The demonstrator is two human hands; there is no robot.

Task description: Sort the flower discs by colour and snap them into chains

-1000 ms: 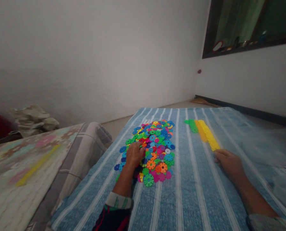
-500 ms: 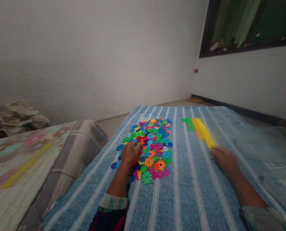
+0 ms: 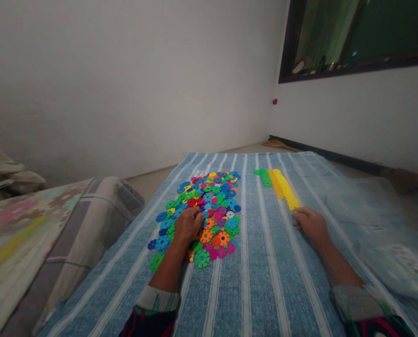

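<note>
The left hand rests on the disc pile over the striped cloth, fingers curled; whether they grip anything, I cannot tell. The right hand pinches the yellow strip at its near end. Farther off lies the green strip.
</note>
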